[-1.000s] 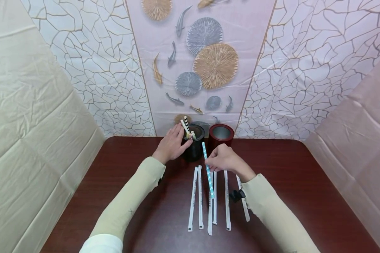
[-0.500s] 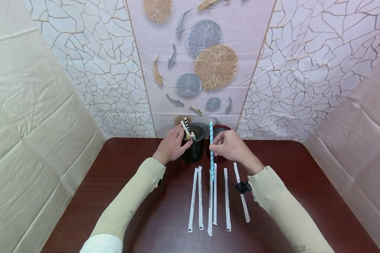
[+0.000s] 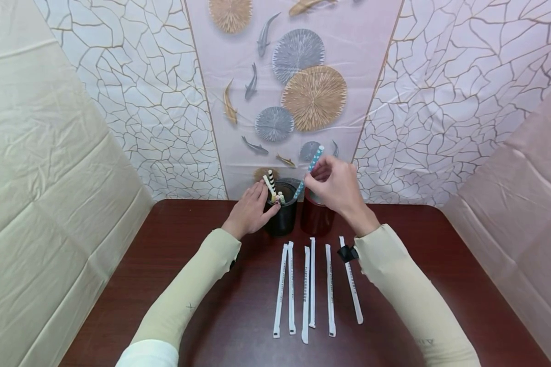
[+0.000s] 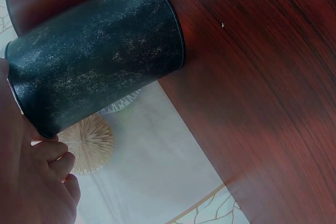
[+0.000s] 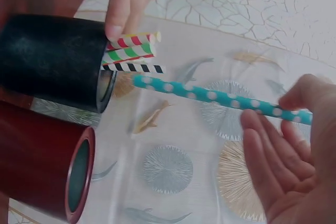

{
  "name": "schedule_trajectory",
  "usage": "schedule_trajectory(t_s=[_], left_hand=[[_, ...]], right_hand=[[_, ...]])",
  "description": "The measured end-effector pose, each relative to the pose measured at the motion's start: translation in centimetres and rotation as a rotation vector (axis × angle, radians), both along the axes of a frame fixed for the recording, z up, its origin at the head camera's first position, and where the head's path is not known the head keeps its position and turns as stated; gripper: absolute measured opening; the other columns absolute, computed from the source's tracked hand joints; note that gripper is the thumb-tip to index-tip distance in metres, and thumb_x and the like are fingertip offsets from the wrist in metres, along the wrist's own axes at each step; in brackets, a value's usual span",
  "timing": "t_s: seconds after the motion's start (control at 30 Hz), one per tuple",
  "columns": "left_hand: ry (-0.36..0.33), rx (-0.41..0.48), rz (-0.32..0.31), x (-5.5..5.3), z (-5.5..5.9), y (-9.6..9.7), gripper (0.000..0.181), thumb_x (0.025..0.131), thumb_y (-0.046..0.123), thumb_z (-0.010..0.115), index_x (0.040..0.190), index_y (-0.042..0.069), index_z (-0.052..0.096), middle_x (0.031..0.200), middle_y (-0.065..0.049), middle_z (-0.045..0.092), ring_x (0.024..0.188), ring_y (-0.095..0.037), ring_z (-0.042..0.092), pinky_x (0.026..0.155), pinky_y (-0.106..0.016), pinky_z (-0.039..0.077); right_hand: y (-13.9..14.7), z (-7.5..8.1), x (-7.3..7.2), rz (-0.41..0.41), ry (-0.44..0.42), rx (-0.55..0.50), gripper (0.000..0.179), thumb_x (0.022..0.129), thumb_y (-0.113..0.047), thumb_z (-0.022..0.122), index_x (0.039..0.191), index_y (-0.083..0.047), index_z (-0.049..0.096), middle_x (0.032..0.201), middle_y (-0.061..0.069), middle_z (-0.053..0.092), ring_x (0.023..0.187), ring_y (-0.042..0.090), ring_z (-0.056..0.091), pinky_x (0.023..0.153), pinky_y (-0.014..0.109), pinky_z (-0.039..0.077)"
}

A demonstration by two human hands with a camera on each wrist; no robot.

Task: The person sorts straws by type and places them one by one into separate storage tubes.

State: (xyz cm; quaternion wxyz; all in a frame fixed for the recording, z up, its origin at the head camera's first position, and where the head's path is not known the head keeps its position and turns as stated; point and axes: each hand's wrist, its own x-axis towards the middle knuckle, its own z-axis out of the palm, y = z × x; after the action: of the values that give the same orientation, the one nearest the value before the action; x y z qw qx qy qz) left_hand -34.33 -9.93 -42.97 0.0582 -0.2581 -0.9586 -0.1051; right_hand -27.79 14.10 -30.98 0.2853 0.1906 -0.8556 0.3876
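Note:
My left hand (image 3: pixel 250 210) holds the black cup (image 3: pixel 282 219) at its rim, thumb on the near side and fingers on the far left. Several striped paper straws (image 5: pixel 131 52) lean inside that cup, red, green and black against white. With thumb and fingertips, my right hand (image 3: pixel 342 189) pinches a blue paper straw (image 5: pixel 210 96) with white dots. The straw slants down to the left, its lower end close by the black cup's mouth. To the right of the black cup stands a dark red cup (image 3: pixel 317 220), partly covered by my right hand in the head view.
Several straws in white paper wrappers (image 3: pixel 281 290) lie lengthwise on the dark red-brown table (image 3: pixel 211 316) in front of the cups. A patterned cloth (image 3: pixel 275 153) hangs just behind the table's far edge, with pale cloth walls (image 3: pixel 50 204) at the sides.
My right hand has carried the dotted blue straw up and away from me, tilting it so its lower end points at the black cup. My left hand stays at the rim.

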Motion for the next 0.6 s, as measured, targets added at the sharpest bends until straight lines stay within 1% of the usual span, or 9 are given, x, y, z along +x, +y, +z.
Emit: schedule_trajectory(t_s=[0.07,0.13,0.2,0.3,0.43,0.53,0.6], left_hand=[[-0.003,-0.001,0.000,0.0,0.0,0.0,0.086,0.111,0.059,0.032,0.167,-0.005,0.016,0.176,-0.024,0.017,0.165,-0.037,0.019,0.135,-0.047,0.017],[-0.007,-0.005,0.002,0.0,0.0,-0.1,0.086,0.111,0.059,0.032,0.167,-0.004,0.015,0.176,-0.024,0.016,0.165,-0.037,0.018,0.136,-0.047,0.016],[-0.014,-0.010,0.008,0.0,0.0,0.0,0.086,0.111,0.060,0.031,0.167,-0.004,0.014,0.176,-0.023,0.015,0.165,-0.036,0.016,0.136,-0.046,0.015],[-0.018,-0.014,0.013,0.0,0.0,0.0,0.087,0.111,0.061,0.030,0.167,-0.003,0.014,0.177,-0.022,0.014,0.166,-0.035,0.015,0.136,-0.046,0.015],[-0.013,-0.005,0.009,0.0,0.0,0.0,0.087,0.111,0.061,0.031,0.167,-0.004,0.015,0.177,-0.022,0.015,0.165,-0.036,0.017,0.136,-0.047,0.016],[-0.007,0.000,0.007,0.1,0.0,0.0,0.086,0.111,0.060,0.032,0.167,-0.004,0.016,0.176,-0.023,0.016,0.165,-0.036,0.018,0.136,-0.048,0.017],[-0.006,-0.001,0.009,0.1,0.0,0.0,0.086,0.111,0.060,0.031,0.167,-0.004,0.016,0.176,-0.023,0.016,0.165,-0.036,0.018,0.135,-0.048,0.017]], right_hand=[[-0.3,0.2,-0.4,0.013,0.058,-0.037,0.009,0.087,-0.009,0.074,0.088,-0.001,0.070,0.082,0.013,0.080,0.071,0.025,0.079,0.064,0.012,0.056],[-0.6,0.2,-0.8,0.033,0.100,-0.076,0.009,0.088,-0.007,0.074,0.090,0.001,0.070,0.082,0.014,0.079,0.072,0.026,0.079,0.065,0.008,0.055],[-0.9,0.0,-1.3,0.051,0.126,-0.113,0.010,0.088,-0.005,0.075,0.091,0.003,0.070,0.084,0.016,0.079,0.073,0.027,0.079,0.066,0.008,0.055],[-1.3,-0.7,-2.2,0.062,0.143,-0.148,0.011,0.089,-0.003,0.075,0.094,0.005,0.070,0.086,0.019,0.079,0.076,0.028,0.079,0.068,0.012,0.058],[-1.8,-2.1,-3.3,0.039,0.121,-0.153,0.011,0.091,-0.005,0.075,0.096,0.003,0.071,0.089,0.018,0.079,0.078,0.028,0.080,0.071,0.023,0.064],[-2.2,-3.0,-4.1,0.031,0.078,-0.143,0.012,0.092,-0.006,0.074,0.098,0.003,0.071,0.091,0.018,0.079,0.080,0.028,0.080,0.073,0.032,0.066],[-2.5,-3.7,-4.6,0.027,0.046,-0.127,0.012,0.093,-0.007,0.073,0.100,0.003,0.071,0.092,0.018,0.079,0.082,0.028,0.080,0.074,0.035,0.066]])
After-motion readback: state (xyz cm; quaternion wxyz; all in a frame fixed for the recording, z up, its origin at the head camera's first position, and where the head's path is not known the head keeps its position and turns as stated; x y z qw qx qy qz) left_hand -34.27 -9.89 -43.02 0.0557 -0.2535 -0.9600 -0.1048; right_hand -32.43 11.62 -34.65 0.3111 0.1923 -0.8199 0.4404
